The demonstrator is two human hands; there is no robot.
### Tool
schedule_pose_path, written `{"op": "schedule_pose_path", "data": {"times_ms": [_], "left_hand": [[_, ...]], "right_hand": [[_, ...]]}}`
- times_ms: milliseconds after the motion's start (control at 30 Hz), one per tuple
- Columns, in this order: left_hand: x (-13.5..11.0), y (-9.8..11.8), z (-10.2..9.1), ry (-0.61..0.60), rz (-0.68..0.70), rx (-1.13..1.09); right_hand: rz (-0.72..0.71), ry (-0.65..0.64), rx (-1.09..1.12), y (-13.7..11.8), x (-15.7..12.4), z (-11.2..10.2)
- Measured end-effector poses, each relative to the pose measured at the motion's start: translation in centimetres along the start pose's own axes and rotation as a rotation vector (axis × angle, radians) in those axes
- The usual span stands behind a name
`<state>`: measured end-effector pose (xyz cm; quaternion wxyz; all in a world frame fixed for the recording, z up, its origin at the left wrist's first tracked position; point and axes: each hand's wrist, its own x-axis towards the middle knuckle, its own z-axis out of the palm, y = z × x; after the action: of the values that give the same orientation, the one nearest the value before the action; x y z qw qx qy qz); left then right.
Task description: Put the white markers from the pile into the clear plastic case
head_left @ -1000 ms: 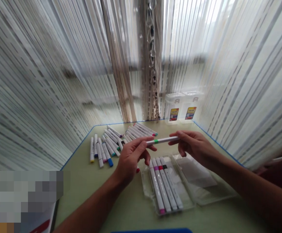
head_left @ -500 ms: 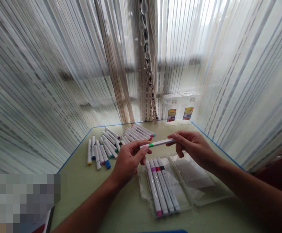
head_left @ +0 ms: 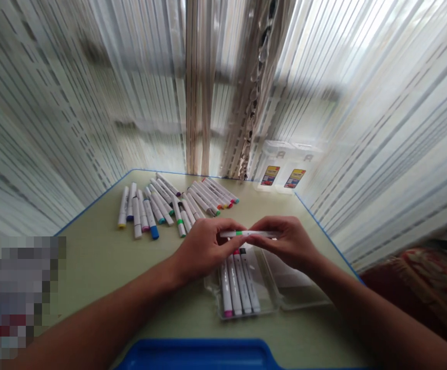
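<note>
A white marker with a green band (head_left: 260, 234) lies level between my two hands, above an open clear plastic case (head_left: 272, 298). My left hand (head_left: 211, 244) pinches it near the green band with thumb and fingers. From the other side my right hand (head_left: 285, 239) grips it, its fingertips close against those of the left. Several white markers (head_left: 237, 288) lie side by side in the case's left half, with pink, red and black showing on them; their upper ends are partly hidden by my hands. The case's lid half (head_left: 289, 282) is spread open to the right.
Loose markers (head_left: 162, 205) with coloured ends are scattered on the pale green table (head_left: 104, 277) at the back left. Two clear cases (head_left: 283, 164) with yellow labels stand upright at the back edge. A blue tray-like edge (head_left: 196, 354) is in front; string curtains surround the table.
My right hand has slid left along the marker to meet my left hand. The marker is now nearly level. The view has shifted, showing more of the blue edge in front.
</note>
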<state>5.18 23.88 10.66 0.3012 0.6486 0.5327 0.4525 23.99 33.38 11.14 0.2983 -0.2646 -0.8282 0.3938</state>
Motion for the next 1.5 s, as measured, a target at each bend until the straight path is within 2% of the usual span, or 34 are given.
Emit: {"op": "schedule_pose_path", "data": {"times_ms": [167,400,733,867,1033,1333,1500], "left_hand": [[0.1,0.1,0.0,0.012,0.011,0.045],[0.6,-0.8,-0.9,0.115,-0.03,0.088],[0.8,-1.0,-1.2,0.158,-0.075,-0.099],[0.9,-0.9,-1.4,0.164,-0.067,-0.167],[1.0,-0.7,-1.3,0.172,-0.07,-0.274],[0.8,-0.5,-1.1,0.147,-0.056,-0.549],[0.6,0.2,-1.0,0.129,-0.037,-0.617]], "right_hand": [[0.04,0.013,0.045,-0.1,0.0,-0.1],[0.098,0.045,0.222,0.7,0.2,-0.5],[0.038,0.004,0.427,0.0,0.1,-0.8],[0.076,-0.057,0.557,0.1,0.0,-0.9],[0.128,-0.061,0.659,0.2,0.0,-1.2],[0.133,0.091,0.551,0.5,0.4,-1.2],[0.169,0.191,0.636,0.3,0.8,-1.3]]}}
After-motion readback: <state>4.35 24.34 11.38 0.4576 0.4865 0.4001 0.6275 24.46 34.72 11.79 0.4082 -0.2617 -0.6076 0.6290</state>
